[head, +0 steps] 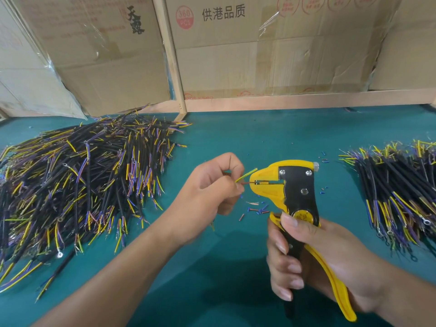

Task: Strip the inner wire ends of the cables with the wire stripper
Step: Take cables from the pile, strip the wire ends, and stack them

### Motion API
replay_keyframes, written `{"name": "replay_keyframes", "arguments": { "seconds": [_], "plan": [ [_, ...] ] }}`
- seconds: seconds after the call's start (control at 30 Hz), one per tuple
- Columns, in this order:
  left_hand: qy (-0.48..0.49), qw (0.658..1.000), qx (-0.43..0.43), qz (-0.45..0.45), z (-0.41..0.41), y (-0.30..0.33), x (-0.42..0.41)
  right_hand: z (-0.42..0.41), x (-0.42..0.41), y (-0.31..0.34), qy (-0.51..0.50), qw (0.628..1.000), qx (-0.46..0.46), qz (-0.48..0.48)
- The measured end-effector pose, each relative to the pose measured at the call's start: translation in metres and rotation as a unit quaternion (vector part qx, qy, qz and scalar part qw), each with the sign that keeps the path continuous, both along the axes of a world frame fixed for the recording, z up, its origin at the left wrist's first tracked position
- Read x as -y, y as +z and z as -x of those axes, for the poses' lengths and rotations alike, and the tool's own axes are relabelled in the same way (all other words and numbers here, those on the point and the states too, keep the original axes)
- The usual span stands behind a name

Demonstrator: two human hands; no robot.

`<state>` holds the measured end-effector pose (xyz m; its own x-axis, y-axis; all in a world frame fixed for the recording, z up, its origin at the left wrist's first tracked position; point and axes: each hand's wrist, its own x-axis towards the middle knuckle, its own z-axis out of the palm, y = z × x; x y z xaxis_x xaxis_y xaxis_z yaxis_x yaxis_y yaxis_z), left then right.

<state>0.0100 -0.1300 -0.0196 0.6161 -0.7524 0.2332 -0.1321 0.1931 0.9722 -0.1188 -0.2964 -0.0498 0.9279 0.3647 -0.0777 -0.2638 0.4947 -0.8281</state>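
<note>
— Since your left hand (pixel 213 185) curls round the cable, can you see much of it?

— No. Only the yellow-green wire (pixel 246 175) and a brown wire (pixel 245 183) poke out, pinched in your fingers.

— Which way do they point?

— The brown wire lies level, pointing right into the mouth of the wire stripper (pixel 286 187). Your right hand (pixel 316 260) grips its handles, which run down toward you.

— And around you?

— A green table (pixel 236 138), cable piles left (pixel 77 180) and right (pixel 401 197), cardboard boxes (pixel 259 48) behind.

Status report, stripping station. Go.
Left hand pinches cable's inner wires. Right hand grips wire stripper, brown wire in its mouth. Insulation scraps below, nothing blocking.
</note>
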Motion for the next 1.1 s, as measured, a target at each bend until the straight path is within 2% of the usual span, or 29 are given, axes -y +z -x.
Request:
{"name": "replay_keyframes", "arguments": {
  "seconds": [0.53,1.1],
  "plan": [
    [-0.004,1.000,0.001,0.003,0.0014,-0.0025,0.0030,-0.0008,0.0012,-0.0030,0.028,0.999,0.000,-0.015],
    [-0.004,1.000,-0.001,-0.006,0.0018,-0.0023,0.0020,-0.0007,0.0018,-0.0009,0.011,1.000,-0.011,0.006]
  ]
}}
